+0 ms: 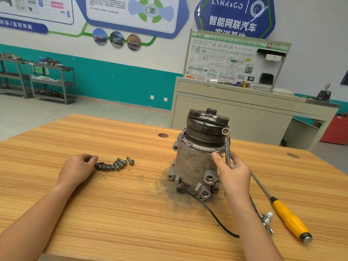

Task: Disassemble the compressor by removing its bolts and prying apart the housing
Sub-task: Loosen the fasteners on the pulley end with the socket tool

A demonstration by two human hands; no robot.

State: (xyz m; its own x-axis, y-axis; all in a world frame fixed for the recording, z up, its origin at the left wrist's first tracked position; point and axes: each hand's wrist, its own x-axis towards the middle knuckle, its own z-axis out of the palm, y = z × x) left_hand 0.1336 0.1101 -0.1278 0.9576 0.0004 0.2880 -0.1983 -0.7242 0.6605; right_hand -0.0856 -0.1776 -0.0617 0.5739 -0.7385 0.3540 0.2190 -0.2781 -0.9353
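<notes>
Grey cast metal forms the housing of the compressor (195, 164), which stands upright on the wooden desk (131, 213) right of the frame's centre, its black grooved pulley (206, 129) on top. A dark smear of grime marks the desk around its base, and a black cable (211, 211) trails from its lower front toward the bottom of the frame.

At centre right, the right hand (234, 174) has its grip clenched around a slim silver wrench (227, 147) that stands nearly upright against the compressor's right side, ring end up beside the pulley; the thumb rests on the housing near the upper flange.

At centre left, the left hand (78, 166) lies on the desk with fingers curled, fingertips touching the left end of a loose cluster of dark bolts (114, 164); whether it pinches one I cannot tell.

Lower right, a yellow-handled screwdriver (288, 217) lies diagonally on the desk, with a small metal fitting (266, 220) just left of its handle.
</notes>
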